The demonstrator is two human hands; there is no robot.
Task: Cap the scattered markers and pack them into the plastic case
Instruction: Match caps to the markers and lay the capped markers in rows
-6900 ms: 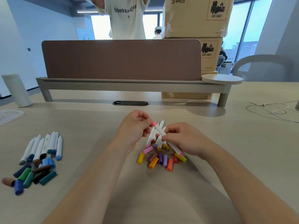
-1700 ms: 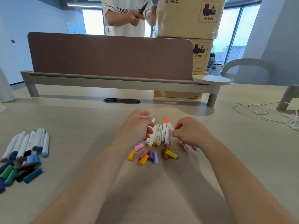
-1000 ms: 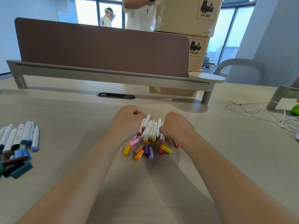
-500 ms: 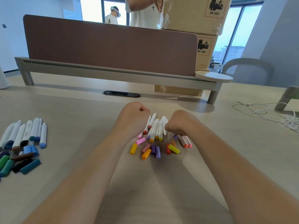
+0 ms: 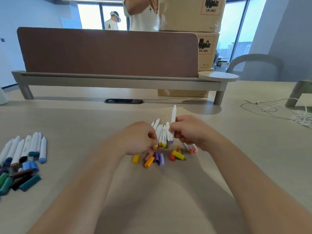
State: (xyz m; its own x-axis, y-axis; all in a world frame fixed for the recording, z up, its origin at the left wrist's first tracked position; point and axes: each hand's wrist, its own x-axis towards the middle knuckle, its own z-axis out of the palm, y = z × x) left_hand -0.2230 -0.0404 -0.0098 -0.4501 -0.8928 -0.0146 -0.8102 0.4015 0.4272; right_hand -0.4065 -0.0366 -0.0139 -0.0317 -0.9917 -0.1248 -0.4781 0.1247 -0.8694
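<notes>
Head camera: blue-green markers lie sorted at left; the left hand curls at the middle row, grip unclear. The right hand pinches a purple-tipped marker upright near loose caps, likely seeking its cap; no case shows.

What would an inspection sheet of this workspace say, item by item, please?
Surface: light table.
Job's things: white markers in a row at centre; loose caps just before them; second marker group with dark caps at far left; plastic case nothing seen.
Clutter: stacked cardboard boxes right of the divider.
Grippers: right hand holds purple-tipped marker upright; left hand curled at the row, grip unclear.
Cables: white cable looped at far right.
Surroundings: grey chair, standing person behind.
</notes>
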